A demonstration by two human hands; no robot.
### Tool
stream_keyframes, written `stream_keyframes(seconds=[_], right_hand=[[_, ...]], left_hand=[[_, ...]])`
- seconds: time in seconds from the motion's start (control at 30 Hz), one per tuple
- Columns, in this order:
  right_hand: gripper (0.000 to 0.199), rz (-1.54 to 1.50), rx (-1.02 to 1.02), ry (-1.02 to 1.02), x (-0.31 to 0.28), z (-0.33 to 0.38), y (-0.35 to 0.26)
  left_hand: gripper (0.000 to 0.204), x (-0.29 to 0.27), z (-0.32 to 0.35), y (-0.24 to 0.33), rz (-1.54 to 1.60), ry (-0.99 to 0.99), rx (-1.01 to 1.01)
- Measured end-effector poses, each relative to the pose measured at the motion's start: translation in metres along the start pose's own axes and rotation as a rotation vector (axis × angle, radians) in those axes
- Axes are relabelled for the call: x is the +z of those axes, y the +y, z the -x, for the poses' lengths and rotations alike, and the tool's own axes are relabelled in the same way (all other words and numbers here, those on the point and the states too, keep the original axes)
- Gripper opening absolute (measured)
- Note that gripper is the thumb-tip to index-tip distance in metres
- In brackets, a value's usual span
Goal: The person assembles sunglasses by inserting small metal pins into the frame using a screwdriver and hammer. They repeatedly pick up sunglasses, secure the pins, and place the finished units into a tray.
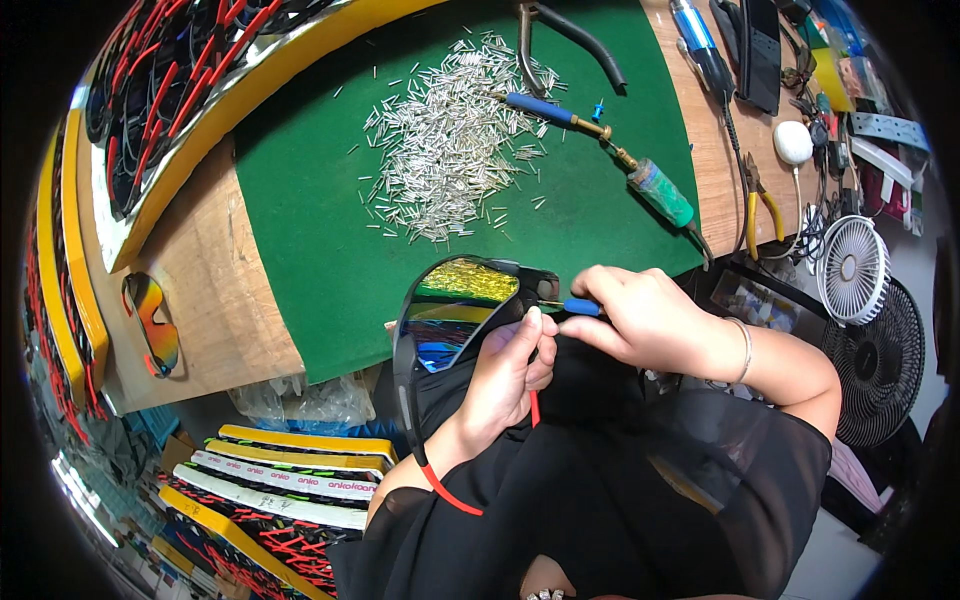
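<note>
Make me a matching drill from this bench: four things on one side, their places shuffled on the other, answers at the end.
Things
1. Glasses
2. Silver pins
3. Yellow pliers
4. White fan

Places
A. Heaped on the green mat
B. Partly in front of a black fan
C. Held in the left hand
D. On the wood right of the mat

Pairs: 1-C, 2-A, 3-D, 4-B
</note>
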State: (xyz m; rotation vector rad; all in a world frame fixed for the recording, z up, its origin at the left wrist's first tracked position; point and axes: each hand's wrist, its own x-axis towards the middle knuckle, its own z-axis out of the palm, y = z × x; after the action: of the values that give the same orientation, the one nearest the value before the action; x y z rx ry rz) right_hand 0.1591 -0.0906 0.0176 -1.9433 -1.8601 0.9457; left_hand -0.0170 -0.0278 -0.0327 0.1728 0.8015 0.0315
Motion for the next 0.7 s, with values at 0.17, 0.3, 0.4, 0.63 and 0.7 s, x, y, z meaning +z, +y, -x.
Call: stream_keyframes(seconds=[0.17, 0.3, 0.4, 0.63, 0.7], right_hand=[[0.022, 0.076, -0.035, 0.001, -0.009, -0.004, -0.007], [0.019, 0.061, -0.01, 0.013, -0.006, -0.004, -0.007], [0.02, 0.106, 0.039, -0.078, -0.002, 0.0, -0.001], [0.022, 0.015, 0.034, 0.022, -0.005, -0.003, -0.005], [0.024, 0.162, 0.004, -0.041, -0.004, -0.002, -0.004]], left_hand=[[0.027, 0.001, 0.001, 0.0, -0.002, -0.001, 0.0], [0.028, 0.0, 0.0, -0.001, -0.003, -0.002, 0.006], [0.028, 0.0, 0.0, 0.0, -0.009, -0.005, 0.002], [0.027, -0.001, -0.001, 0.0, -0.002, -0.025, 0.005], [0.027, 0.0, 0.0, 0.0, -0.006, -0.012, 0.0]])
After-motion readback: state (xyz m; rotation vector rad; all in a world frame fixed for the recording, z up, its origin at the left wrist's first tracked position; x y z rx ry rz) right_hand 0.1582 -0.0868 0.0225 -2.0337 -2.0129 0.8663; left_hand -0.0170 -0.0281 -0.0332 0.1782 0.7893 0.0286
